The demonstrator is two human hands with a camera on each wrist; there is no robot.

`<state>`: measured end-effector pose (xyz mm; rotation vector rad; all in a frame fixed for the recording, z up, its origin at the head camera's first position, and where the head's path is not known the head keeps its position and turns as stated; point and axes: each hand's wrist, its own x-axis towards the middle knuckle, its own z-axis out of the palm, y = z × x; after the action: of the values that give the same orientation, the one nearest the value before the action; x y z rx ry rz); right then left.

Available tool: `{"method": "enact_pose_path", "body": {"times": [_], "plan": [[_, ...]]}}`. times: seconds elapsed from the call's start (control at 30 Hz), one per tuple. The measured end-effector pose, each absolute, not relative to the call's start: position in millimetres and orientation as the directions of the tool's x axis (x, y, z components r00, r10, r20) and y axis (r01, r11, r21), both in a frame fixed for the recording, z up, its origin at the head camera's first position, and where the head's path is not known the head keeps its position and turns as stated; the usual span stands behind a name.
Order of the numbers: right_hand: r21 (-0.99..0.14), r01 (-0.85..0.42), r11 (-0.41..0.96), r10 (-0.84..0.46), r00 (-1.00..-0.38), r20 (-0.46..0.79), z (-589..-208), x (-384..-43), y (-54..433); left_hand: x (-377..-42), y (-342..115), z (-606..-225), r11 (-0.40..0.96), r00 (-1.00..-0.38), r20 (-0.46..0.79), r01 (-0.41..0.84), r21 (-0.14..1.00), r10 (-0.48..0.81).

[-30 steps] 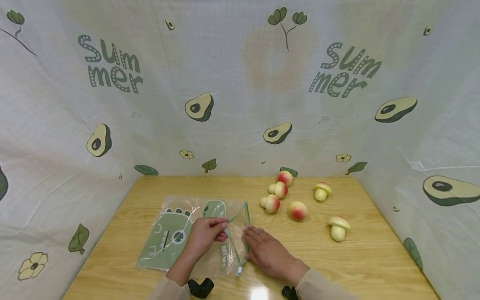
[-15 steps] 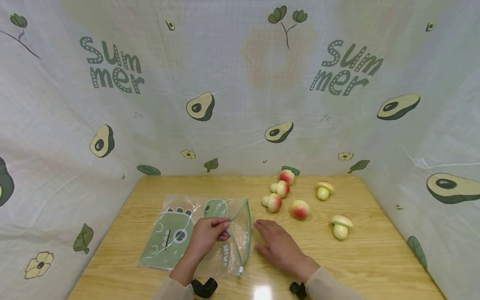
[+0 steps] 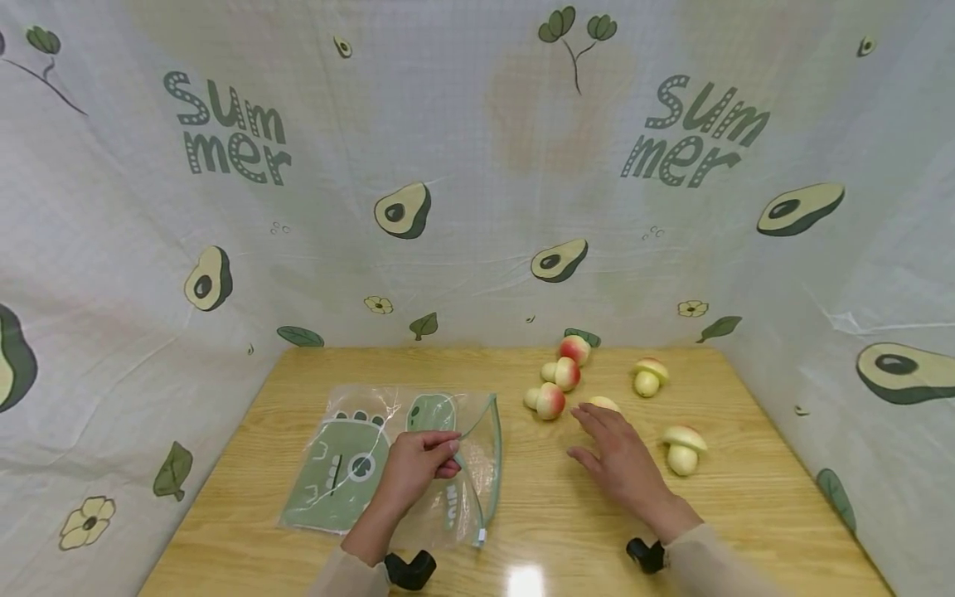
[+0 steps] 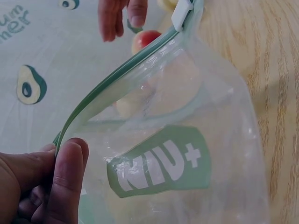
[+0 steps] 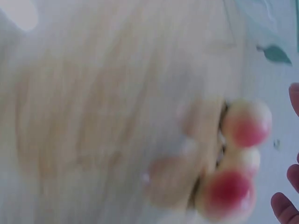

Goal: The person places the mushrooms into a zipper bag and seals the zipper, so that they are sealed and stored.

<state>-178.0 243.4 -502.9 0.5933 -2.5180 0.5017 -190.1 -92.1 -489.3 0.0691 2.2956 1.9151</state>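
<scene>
A clear zip bag (image 3: 339,485) with green dinosaur prints lies on the table, its green-edged mouth spread apart at the right end. My left hand (image 3: 418,468) pinches one lip of that mouth between thumb and fingers; the left wrist view shows the thumb (image 4: 67,179) on the green strip. A white slider (image 4: 182,15) sits at one end of the strip. My right hand (image 3: 622,464), fingers loosely extended and holding nothing, is over the table right of the bag. It partly hides a red-and-yellow mushroom (image 3: 603,404). Blurred mushrooms (image 5: 229,193) appear beside its fingertips (image 5: 284,207) in the right wrist view.
Three more mushrooms stand in a row behind, the nearest mushroom (image 3: 550,401) just right of the bag. Two others, a far mushroom (image 3: 647,379) and a nearer mushroom (image 3: 682,449), lie to the right. A printed cloth (image 3: 477,249) walls the wooden table (image 3: 552,514).
My right hand has let go of the bag's mouth and moved right and away, to the mushroom it now partly covers. The left hand keeps its pinch, and the mouth stays spread.
</scene>
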Motion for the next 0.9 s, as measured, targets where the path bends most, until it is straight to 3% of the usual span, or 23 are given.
{"method": "enact_pose_path", "body": {"times": [0.3,0.9], "plan": [[-0.314,-0.414,0.854,-0.231,-0.844,0.485,-488,-171,297,-190,-92,-491,0.178,-0.987,-0.098,-0.075,0.981,0.126],[-0.273,-0.388,0.88,-0.257,-0.874,0.412,-494,-157,380,-193,-93,-495,0.185,-0.988,-0.102,-0.079,0.98,0.119]]}}
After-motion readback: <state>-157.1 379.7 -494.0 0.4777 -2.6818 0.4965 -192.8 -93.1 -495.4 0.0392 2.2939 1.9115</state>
